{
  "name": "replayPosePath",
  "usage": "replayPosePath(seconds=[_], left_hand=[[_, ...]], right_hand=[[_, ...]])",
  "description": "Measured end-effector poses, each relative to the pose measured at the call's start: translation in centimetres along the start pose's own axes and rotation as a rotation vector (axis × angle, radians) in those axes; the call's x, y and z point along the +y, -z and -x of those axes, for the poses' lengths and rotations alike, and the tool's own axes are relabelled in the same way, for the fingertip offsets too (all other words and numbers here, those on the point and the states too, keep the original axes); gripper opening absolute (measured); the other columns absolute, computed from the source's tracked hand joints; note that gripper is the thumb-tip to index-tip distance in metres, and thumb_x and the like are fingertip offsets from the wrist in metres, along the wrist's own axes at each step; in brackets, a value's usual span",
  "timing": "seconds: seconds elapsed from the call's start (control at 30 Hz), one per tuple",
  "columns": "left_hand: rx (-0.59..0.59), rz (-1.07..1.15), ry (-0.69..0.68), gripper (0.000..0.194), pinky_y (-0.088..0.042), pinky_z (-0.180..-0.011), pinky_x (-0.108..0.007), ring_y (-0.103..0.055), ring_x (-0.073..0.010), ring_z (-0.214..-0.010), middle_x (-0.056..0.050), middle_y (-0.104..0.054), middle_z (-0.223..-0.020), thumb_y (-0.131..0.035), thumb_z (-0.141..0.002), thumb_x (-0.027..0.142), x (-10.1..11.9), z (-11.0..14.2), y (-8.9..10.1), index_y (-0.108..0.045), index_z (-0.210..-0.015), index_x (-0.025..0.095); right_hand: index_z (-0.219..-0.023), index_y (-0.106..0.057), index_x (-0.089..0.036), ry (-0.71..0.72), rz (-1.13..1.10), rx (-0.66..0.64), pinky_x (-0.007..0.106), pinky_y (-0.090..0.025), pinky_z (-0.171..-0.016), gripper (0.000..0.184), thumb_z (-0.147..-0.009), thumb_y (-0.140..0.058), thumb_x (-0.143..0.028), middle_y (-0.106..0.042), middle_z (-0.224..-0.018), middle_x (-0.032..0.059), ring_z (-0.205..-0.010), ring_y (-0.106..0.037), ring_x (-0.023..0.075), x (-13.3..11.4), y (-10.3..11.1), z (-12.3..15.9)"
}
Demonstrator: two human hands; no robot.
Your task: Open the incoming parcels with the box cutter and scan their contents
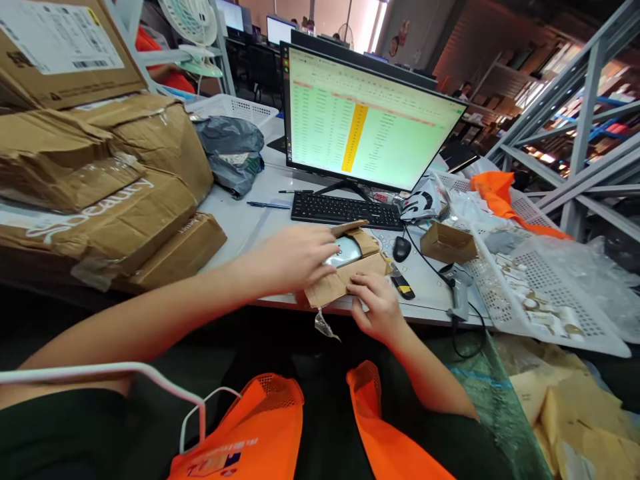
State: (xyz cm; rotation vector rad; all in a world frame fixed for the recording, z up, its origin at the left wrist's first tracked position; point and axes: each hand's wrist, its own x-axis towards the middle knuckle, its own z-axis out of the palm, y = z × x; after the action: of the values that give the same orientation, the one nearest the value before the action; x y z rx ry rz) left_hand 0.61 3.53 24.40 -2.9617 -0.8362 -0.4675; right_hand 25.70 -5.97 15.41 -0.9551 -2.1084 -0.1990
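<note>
A small cardboard box (369, 268) lies torn open at the table's front edge, its flap raised. Inside shows a pale, shiny item (346, 251) with a rounded edge; its kind I cannot make out. My left hand (306, 257) has its fingers curled over the box's left side, against the pale item, with the fingertips partly hidden. On the near right side, my right hand (379, 305) grips the cardboard with bent fingers. A strip of clear tape (326, 325) dangles from the box's front. Just right of it lies a black and yellow cutter (403, 285).
Behind the box stand a keyboard (345, 209) and a monitor (370, 120), with a mouse (401, 249) beside. Stacked cartons (125, 220) crowd the left. To the right are a small open box (447, 243), a corded scanner (460, 293) and a white basket (500, 310) with several rolls.
</note>
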Motion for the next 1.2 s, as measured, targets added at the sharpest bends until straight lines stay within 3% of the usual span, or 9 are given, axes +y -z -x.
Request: replayPosePath(seconds=[0.13, 0.27, 0.37, 0.47, 0.63, 0.77, 0.9, 1.03, 1.2], left_hand=[[0.14, 0.018, 0.018, 0.037, -0.043, -0.114, -0.052, -0.066, -0.0274, -0.106, -0.013, -0.073, -0.105, -0.042, -0.105, 0.039, 1.6, 2.9, -3.9, -0.07, -0.094, 0.019], [0.509, 0.08, 0.139, 0.041, -0.043, -0.115, -0.058, -0.063, -0.0231, -0.081, -0.006, -0.065, -0.077, -0.05, -0.096, 0.054, 0.8, 5.0, -7.5, -0.051, -0.067, 0.025], [0.631, 0.067, 0.329, 0.047, -0.039, -0.115, -0.065, -0.063, -0.023, -0.075, -0.003, -0.056, -0.064, -0.055, -0.09, 0.057, 0.7, 6.9, -9.1, -0.04, -0.06, 0.025], [0.618, 0.051, 0.448, 0.048, -0.035, -0.116, -0.067, -0.067, -0.0244, -0.079, -0.002, -0.054, -0.059, -0.053, -0.093, 0.053, 0.6, 8.6, -8.7, -0.039, -0.058, 0.024], [0.277, 0.075, 0.332, 0.047, -0.027, -0.122, -0.062, -0.072, -0.0268, -0.092, -0.005, -0.072, -0.08, -0.056, -0.096, 0.055, 0.6, 8.6, -2.3, -0.058, -0.062, 0.024], [-0.137, 0.02, 0.265, 0.037, -0.04, -0.112, -0.057, -0.071, -0.0318, -0.084, -0.009, -0.067, -0.067, -0.064, -0.091, 0.05, 2.4, 3.6, 2.1, -0.068, -0.066, 0.023], [-0.361, 0.004, 0.201, 0.013, -0.052, -0.09, -0.049, -0.072, -0.0352, -0.087, -0.015, -0.073, -0.084, -0.073, -0.083, 0.028, 4.8, -2.9, 2.0, -0.076, -0.093, 0.02], [-0.526, -0.083, 0.232, 0.045, -0.053, -0.081, -0.046, -0.072, -0.0369, -0.085, -0.019, -0.076, -0.099, -0.072, -0.081, 0.025, 5.2, -5.0, 0.9, -0.071, -0.126, 0.018], [-0.591, -0.062, 0.232, 0.093, -0.051, -0.081, -0.041, -0.071, -0.0335, -0.081, -0.015, -0.077, -0.106, -0.07, -0.075, 0.016, 3.1, -3.8, 0.5, -0.042, -0.163, 0.03]], right_hand=[[-0.103, -0.07, -0.022, -0.3, 0.163, -0.28, 0.037, -0.053, -0.079, 0.023, -0.101, -0.06, -0.042, -0.075, -0.097, 0.0092, -0.087, -0.07, 0.0259, 2.1, 3.6, -6.3], [-0.095, -0.069, -0.02, -0.576, 0.257, -0.614, 0.038, -0.049, -0.074, 0.052, -0.083, -0.075, -0.071, -0.075, -0.091, 0.0132, -0.08, -0.068, 0.0306, 5.6, 2.5, -11.6], [-0.082, -0.066, -0.022, -0.633, 0.156, -0.759, 0.035, -0.045, -0.068, 0.043, -0.088, -0.07, -0.064, -0.075, -0.087, 0.0106, -0.073, -0.064, 0.0266, 6.8, 2.0, -12.8], [-0.063, -0.058, -0.023, -0.628, -0.05, -0.782, 0.033, -0.043, -0.063, 0.04, -0.096, -0.053, -0.045, -0.069, -0.069, 0.0058, -0.066, -0.062, 0.0231, 7.2, 3.2, -11.6], [-0.057, -0.058, -0.022, -0.712, -0.363, -0.741, 0.032, -0.05, -0.065, 0.045, -0.095, -0.04, -0.039, -0.068, -0.062, 0.0062, -0.066, -0.068, 0.0231, 8.0, 4.5, -7.3], [-0.059, -0.059, -0.022, -0.76, -0.421, -0.568, 0.034, -0.052, -0.071, 0.053, -0.099, -0.038, -0.05, -0.069, -0.065, 0.007, -0.069, -0.067, 0.0238, 7.8, 3.5, -4.7], [-0.063, -0.061, -0.022, -0.699, -0.389, -0.47, 0.034, -0.05, -0.073, 0.063, -0.104, -0.034, -0.061, -0.07, -0.071, 0.006, -0.077, -0.066, 0.0248, 7.2, 2.5, -3.7], [-0.071, -0.065, -0.022, -0.667, -0.429, -0.366, 0.034, -0.051, -0.077, 0.076, -0.103, -0.024, -0.077, -0.071, -0.077, 0.0068, -0.08, -0.067, 0.0244, 7.3, 1.2, -2.5], [-0.111, -0.07, -0.02, -0.522, -0.615, -0.272, 0.042, -0.056, -0.095, 0.083, -0.098, -0.023, -0.087, -0.073, -0.108, 0.012, -0.105, -0.07, 0.0281, 8.1, -2.3, 0.4]])
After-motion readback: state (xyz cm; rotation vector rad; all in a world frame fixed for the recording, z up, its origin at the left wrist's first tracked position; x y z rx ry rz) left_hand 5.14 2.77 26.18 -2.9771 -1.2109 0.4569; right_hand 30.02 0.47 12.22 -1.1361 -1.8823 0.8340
